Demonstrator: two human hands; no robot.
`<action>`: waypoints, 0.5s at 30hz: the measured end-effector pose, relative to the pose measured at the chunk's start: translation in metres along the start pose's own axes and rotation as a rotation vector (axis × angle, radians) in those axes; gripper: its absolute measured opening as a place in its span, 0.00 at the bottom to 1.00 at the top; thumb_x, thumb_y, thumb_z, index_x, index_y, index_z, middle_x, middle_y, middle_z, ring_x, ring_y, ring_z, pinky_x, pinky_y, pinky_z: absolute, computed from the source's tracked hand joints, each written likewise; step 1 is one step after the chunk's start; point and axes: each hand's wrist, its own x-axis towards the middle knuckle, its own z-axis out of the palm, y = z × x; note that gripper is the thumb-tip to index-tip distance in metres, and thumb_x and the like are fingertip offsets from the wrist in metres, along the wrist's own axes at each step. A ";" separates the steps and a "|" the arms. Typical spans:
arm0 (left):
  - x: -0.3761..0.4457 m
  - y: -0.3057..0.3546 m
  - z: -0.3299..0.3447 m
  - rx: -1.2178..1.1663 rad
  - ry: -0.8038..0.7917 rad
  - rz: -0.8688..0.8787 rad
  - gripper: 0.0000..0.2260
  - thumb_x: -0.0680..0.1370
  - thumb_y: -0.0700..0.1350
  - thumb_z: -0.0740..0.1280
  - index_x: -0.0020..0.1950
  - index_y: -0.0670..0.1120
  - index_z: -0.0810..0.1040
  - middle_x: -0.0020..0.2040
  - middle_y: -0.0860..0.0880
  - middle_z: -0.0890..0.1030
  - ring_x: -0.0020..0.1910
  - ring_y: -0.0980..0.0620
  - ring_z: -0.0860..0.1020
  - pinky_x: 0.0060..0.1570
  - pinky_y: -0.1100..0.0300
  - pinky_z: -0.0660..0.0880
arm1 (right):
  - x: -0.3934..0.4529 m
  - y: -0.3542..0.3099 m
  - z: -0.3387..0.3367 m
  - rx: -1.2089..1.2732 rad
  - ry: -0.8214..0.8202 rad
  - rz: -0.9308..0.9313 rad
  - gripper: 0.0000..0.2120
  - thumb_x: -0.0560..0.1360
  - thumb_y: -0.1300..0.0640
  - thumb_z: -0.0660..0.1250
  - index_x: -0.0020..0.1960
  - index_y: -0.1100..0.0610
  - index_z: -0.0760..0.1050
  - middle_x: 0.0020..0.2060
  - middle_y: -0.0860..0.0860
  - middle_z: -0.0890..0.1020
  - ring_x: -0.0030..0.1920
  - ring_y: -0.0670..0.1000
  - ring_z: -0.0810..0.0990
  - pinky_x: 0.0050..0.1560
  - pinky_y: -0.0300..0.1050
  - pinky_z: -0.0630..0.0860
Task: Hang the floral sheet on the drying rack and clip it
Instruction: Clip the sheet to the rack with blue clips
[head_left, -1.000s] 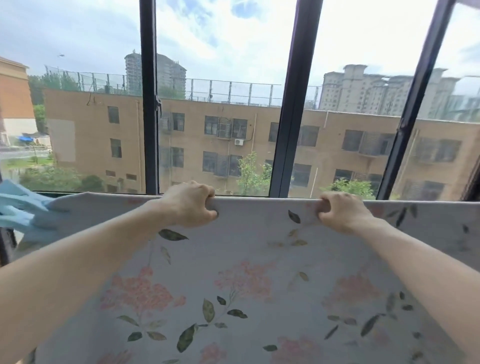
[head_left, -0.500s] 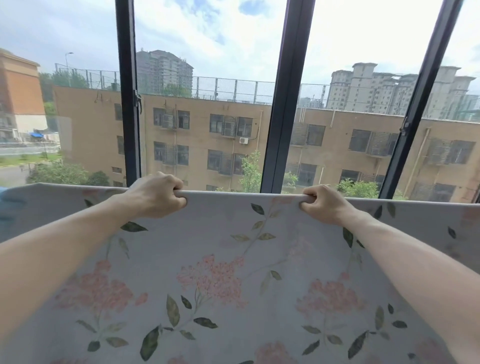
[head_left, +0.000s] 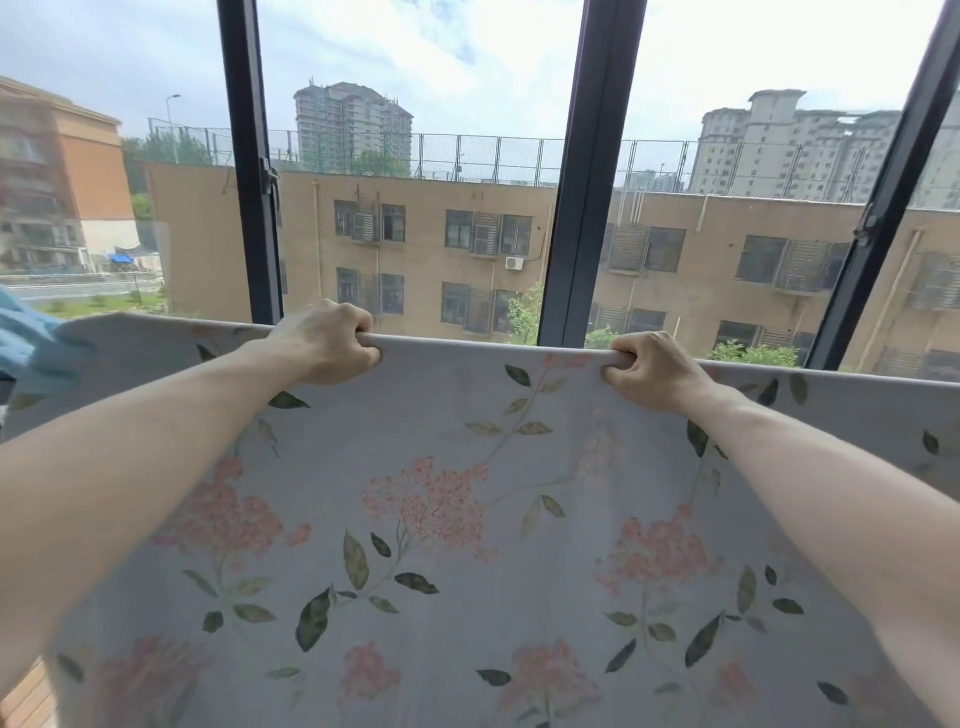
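Left hand and right hand, fingers curled tight over floral sheet top fold, window behind

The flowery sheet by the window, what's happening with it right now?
A person is hanging the floral sheet in front of a big window. The left hand and right hand are both closed around its folded top edge, apparently over a bar, with the cloth stretched flat between them and hanging down. No clips are visible on it yet. A bit of blue cloth hangs at the far left.
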 end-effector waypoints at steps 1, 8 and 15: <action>0.004 0.001 0.002 0.004 -0.003 -0.002 0.07 0.76 0.51 0.67 0.39 0.52 0.76 0.41 0.49 0.79 0.39 0.50 0.76 0.37 0.56 0.71 | 0.003 0.002 0.002 0.000 -0.007 0.010 0.14 0.70 0.55 0.67 0.30 0.55 0.66 0.28 0.49 0.73 0.32 0.51 0.69 0.34 0.47 0.67; 0.018 0.002 0.019 0.033 -0.038 -0.035 0.05 0.77 0.50 0.67 0.41 0.53 0.75 0.43 0.50 0.78 0.40 0.51 0.75 0.37 0.56 0.69 | 0.013 0.010 0.016 -0.012 -0.043 0.011 0.11 0.70 0.54 0.66 0.31 0.55 0.71 0.30 0.49 0.77 0.35 0.55 0.75 0.35 0.47 0.70; 0.019 -0.003 0.035 0.026 -0.037 -0.088 0.04 0.77 0.50 0.68 0.44 0.52 0.77 0.44 0.50 0.77 0.41 0.51 0.74 0.43 0.53 0.72 | 0.007 0.009 0.027 -0.031 -0.063 0.021 0.10 0.70 0.53 0.65 0.32 0.53 0.68 0.32 0.48 0.77 0.38 0.56 0.76 0.35 0.47 0.67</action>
